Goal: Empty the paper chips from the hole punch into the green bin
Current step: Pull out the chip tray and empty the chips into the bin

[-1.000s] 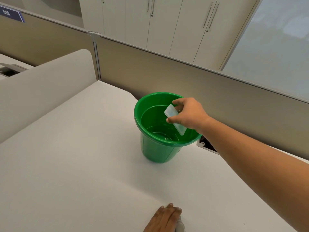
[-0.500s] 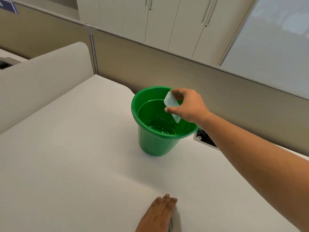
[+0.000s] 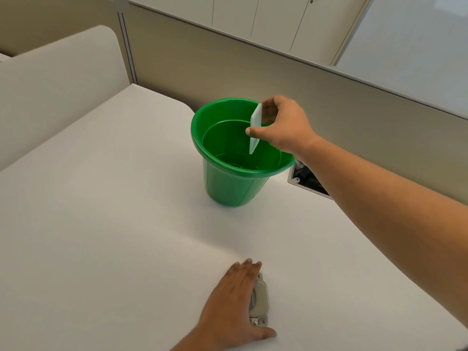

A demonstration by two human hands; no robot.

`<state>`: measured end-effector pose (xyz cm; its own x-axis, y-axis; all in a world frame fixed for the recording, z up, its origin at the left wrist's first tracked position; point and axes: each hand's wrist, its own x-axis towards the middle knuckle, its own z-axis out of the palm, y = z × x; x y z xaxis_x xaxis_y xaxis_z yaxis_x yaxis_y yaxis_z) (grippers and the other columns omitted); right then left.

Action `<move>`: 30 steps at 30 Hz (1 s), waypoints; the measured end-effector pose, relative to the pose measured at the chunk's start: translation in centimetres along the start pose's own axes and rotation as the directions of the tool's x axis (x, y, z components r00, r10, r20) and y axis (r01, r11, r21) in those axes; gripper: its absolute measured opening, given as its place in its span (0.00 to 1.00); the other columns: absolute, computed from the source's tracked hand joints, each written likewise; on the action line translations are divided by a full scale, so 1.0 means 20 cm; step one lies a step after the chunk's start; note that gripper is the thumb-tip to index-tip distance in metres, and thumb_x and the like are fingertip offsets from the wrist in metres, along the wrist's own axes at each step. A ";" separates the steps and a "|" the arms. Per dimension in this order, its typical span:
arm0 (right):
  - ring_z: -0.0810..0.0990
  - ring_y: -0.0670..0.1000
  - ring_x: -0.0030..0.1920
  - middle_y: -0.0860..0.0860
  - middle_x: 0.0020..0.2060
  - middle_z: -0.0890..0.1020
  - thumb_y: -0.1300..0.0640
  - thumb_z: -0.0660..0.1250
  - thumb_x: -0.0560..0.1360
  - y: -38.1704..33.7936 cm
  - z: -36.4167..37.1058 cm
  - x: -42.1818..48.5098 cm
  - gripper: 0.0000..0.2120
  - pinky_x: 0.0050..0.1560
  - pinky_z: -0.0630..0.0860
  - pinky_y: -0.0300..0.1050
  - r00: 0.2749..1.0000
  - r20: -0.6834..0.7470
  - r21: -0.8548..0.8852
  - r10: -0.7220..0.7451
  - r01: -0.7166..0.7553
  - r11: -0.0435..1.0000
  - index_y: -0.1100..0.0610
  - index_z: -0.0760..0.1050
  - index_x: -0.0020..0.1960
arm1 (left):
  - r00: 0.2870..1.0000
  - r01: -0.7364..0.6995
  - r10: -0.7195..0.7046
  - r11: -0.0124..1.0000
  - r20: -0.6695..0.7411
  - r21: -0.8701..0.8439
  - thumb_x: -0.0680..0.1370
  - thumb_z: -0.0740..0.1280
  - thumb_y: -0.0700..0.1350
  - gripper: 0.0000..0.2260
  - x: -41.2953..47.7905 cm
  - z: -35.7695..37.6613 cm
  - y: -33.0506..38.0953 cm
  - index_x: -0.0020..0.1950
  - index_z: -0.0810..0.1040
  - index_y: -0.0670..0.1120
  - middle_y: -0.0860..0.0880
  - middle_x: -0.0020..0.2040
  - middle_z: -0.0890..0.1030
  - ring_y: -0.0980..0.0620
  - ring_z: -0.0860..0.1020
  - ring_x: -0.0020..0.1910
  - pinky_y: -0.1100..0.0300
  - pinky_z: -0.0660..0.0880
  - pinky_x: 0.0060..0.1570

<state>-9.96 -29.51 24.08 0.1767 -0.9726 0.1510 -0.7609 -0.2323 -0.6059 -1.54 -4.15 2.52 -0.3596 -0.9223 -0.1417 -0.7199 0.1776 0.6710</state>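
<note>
The green bin (image 3: 229,183) stands upright on the white desk. Over its right rim, my right hand (image 3: 281,127) grips a pale translucent chip tray cover (image 3: 255,129), held on edge and nearly vertical, its lower end inside the bin's mouth. Near the front edge of the desk, my left hand (image 3: 234,307) lies flat over the beige and metal hole punch (image 3: 259,298), fingers together, covering its left side. No chips show inside the bin from this angle.
A beige partition wall (image 3: 253,69) runs behind the bin, with a rounded white divider (image 3: 55,79) at the left. A cable port (image 3: 307,182) is cut into the desk right of the bin. My right forearm crosses the right side.
My right hand has lifted and turned the cover from slanted to nearly vertical, toward the bin's right rim. The view tipped down, so more of my left hand and the punch shows.
</note>
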 end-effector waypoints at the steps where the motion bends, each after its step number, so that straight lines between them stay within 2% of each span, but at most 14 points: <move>1: 0.82 0.51 0.52 0.51 0.52 0.82 0.50 0.81 0.63 0.00 0.00 0.00 0.31 0.55 0.81 0.46 1.000 -0.007 0.007 0.002 -0.002 1.000 0.57 0.75 0.61 | 1.000 -0.006 0.006 1.000 -0.008 0.001 0.65 0.70 0.72 0.56 0.00 0.00 0.00 0.80 0.40 0.56 0.65 0.76 0.43 0.66 0.39 0.73 0.66 0.34 0.72; 6: 0.82 0.52 0.52 0.51 0.51 0.82 0.48 0.81 0.62 0.01 0.00 0.00 0.31 0.56 0.81 0.48 0.999 -0.003 -0.026 0.032 -0.032 0.999 0.57 0.74 0.60 | 0.999 -0.038 0.038 0.999 -0.013 -0.005 0.66 0.72 0.70 0.54 -0.01 -0.02 0.02 0.81 0.44 0.54 0.66 0.73 0.45 0.68 0.39 0.71 0.68 0.35 0.74; 10: 0.82 0.55 0.52 0.54 0.52 0.82 0.45 0.81 0.60 0.01 -0.01 0.00 0.33 0.55 0.81 0.53 0.997 0.047 -0.062 0.065 -0.062 0.996 0.57 0.74 0.58 | 0.998 -0.060 0.060 0.998 -0.017 -0.008 0.66 0.72 0.69 0.54 -0.01 -0.02 0.03 0.81 0.46 0.52 0.59 0.79 0.51 0.67 0.41 0.72 0.71 0.32 0.70; 13: 0.82 0.54 0.52 0.53 0.53 0.82 0.47 0.81 0.61 0.01 -0.03 0.01 0.32 0.54 0.82 0.51 0.998 0.009 -0.024 0.056 -0.056 0.998 0.56 0.73 0.59 | 0.998 -0.045 0.044 0.999 -0.033 -0.009 0.66 0.72 0.69 0.54 -0.01 -0.01 0.02 0.81 0.46 0.53 0.56 0.81 0.52 0.67 0.42 0.72 0.70 0.32 0.70; 17: 0.83 0.55 0.51 0.54 0.53 0.82 0.48 0.81 0.61 0.03 -0.02 0.01 0.32 0.53 0.83 0.51 0.995 0.059 -0.042 0.085 -0.082 0.996 0.57 0.73 0.60 | 0.996 -0.078 0.078 0.997 -0.036 0.001 0.66 0.72 0.69 0.54 -0.01 -0.01 0.02 0.81 0.45 0.53 0.62 0.76 0.51 0.68 0.41 0.71 0.73 0.29 0.67; 19: 0.83 0.54 0.51 0.53 0.54 0.83 0.49 0.81 0.63 0.03 -0.02 0.00 0.33 0.53 0.83 0.50 0.995 0.050 -0.012 0.081 -0.081 0.997 0.57 0.73 0.62 | 0.995 -0.079 0.079 0.997 -0.057 0.002 0.65 0.72 0.70 0.55 0.00 -0.01 0.01 0.81 0.45 0.53 0.62 0.77 0.51 0.68 0.41 0.72 0.71 0.31 0.70; 22: 0.84 0.53 0.51 0.53 0.53 0.83 0.49 0.80 0.64 0.04 -0.02 -0.01 0.31 0.52 0.83 0.50 0.993 0.054 0.056 0.105 -0.108 0.993 0.57 0.73 0.62 | 0.993 -0.104 0.105 0.995 -0.051 0.007 0.64 0.72 0.70 0.56 0.01 0.01 0.00 0.81 0.46 0.53 0.60 0.80 0.48 0.66 0.40 0.76 0.63 0.41 0.78; 24: 0.84 0.52 0.50 0.53 0.52 0.83 0.48 0.79 0.66 0.05 -0.03 -0.02 0.30 0.50 0.83 0.47 0.991 -0.008 0.166 0.132 -0.129 0.978 0.58 0.73 0.62 | 0.993 -0.102 0.100 0.994 -0.056 -0.037 0.63 0.73 0.69 0.55 0.00 0.01 -0.02 0.81 0.47 0.54 0.63 0.79 0.43 0.65 0.37 0.78 0.64 0.45 0.78; 27: 0.84 0.54 0.52 0.56 0.52 0.83 0.49 0.76 0.70 0.03 -0.07 -0.03 0.23 0.53 0.82 0.47 0.967 -0.049 0.466 0.251 -0.200 0.862 0.60 0.74 0.59 | 0.996 -0.081 0.077 0.993 -0.053 -0.084 0.63 0.73 0.68 0.54 -0.01 0.00 -0.05 0.81 0.46 0.56 0.64 0.79 0.43 0.67 0.36 0.77 0.67 0.48 0.77; 30: 0.85 0.57 0.54 0.60 0.52 0.85 0.50 0.72 0.74 0.02 -0.14 -0.06 0.16 0.56 0.82 0.50 0.927 0.042 0.767 0.374 -0.269 0.583 0.60 0.77 0.55 | 0.995 -0.100 0.097 0.991 -0.037 -0.092 0.65 0.74 0.66 0.53 -0.01 0.00 -0.06 0.80 0.46 0.55 0.66 0.76 0.46 0.71 0.35 0.75 0.72 0.44 0.75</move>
<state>-12.26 -28.35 25.78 -0.0945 -0.9884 -0.1189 -0.0125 0.1207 -0.9926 -0.59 -4.16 1.71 -0.4054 -0.9129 -0.0487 -0.6225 0.2367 0.7460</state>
